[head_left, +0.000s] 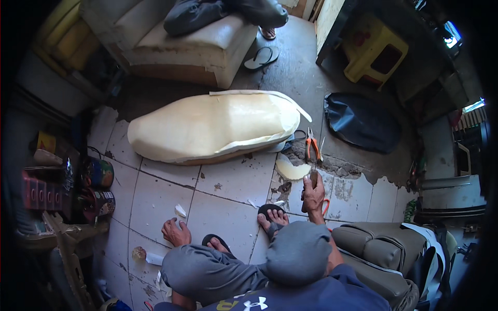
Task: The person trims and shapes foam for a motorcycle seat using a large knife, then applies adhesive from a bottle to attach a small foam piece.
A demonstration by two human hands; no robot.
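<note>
A long cream foam seat pad [207, 124], shaped like a motorcycle seat, lies on the tiled floor in front of me. Loose strips of foam show along its far and right edges. My right hand [313, 197] is closed around a slim dark tool, its tip pointing away from me; its exact kind is unclear. Just beyond that hand lie a curved foam offcut [290, 170] and orange-handled pliers [311, 149]. My left hand [177, 231] is low over the tiles with fingers apart, close to a small white scrap [180, 211], and appears to hold nothing.
Another person's legs [202, 15] rest on a worn sofa [181, 52] at the back. A black cover [360, 123] lies at right, below a yellow plastic stool [376, 54]. Brown padded cushions [373, 246] sit beside my right knee. Cans [98, 173] and boxes line the left.
</note>
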